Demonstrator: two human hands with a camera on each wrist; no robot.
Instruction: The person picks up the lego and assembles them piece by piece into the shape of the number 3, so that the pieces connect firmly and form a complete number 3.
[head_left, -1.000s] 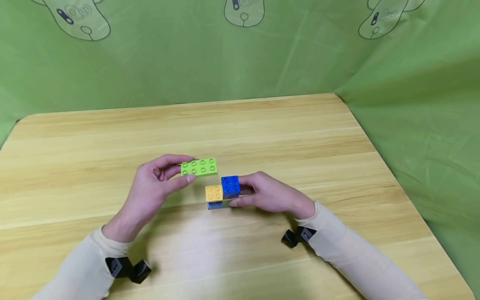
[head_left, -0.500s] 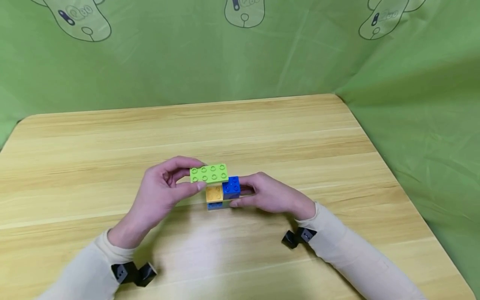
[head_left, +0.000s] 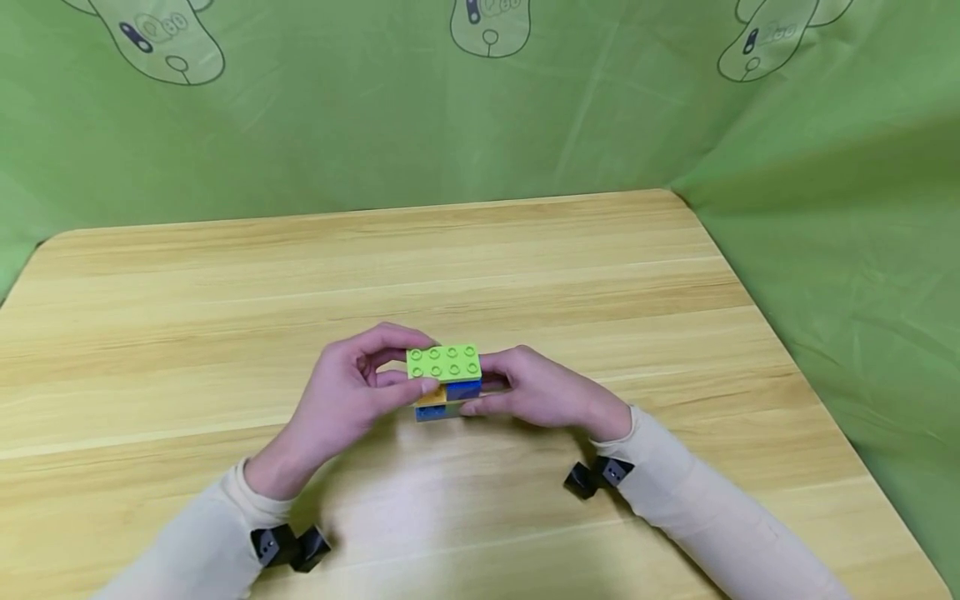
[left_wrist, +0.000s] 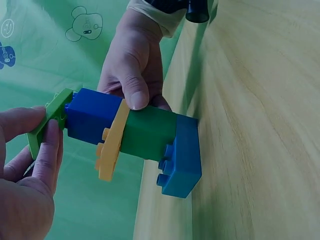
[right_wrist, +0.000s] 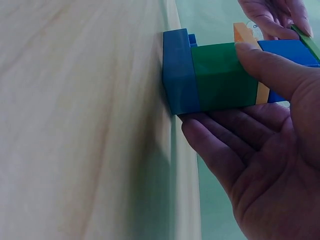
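Observation:
A small brick stack stands on the wooden table [head_left: 525, 267]: a blue base [left_wrist: 182, 157], a dark green brick [left_wrist: 150, 132], a thin yellow plate [left_wrist: 112, 142] and a blue brick [left_wrist: 92, 117] on top. My right hand [head_left: 480, 383] grips the stack from the right, thumb on the near side [left_wrist: 135, 92]. My left hand [head_left: 411, 367] pinches the left end of a lime green eight-stud brick [head_left: 444, 363]. That brick lies over the stack's top, against the blue brick [right_wrist: 290, 52] in the wrist views, and hides most of it from above.
Green cloth with cartoon prints [head_left: 487, 100] hangs behind and right of the table. Black wrist cameras [head_left: 288, 546] [head_left: 596, 475] sit by both sleeves. Bare tabletop surrounds the stack on all sides.
My left hand carried the lime brick rightward and nearer, from beside the stack to over its top. The right hand and the stack stayed put.

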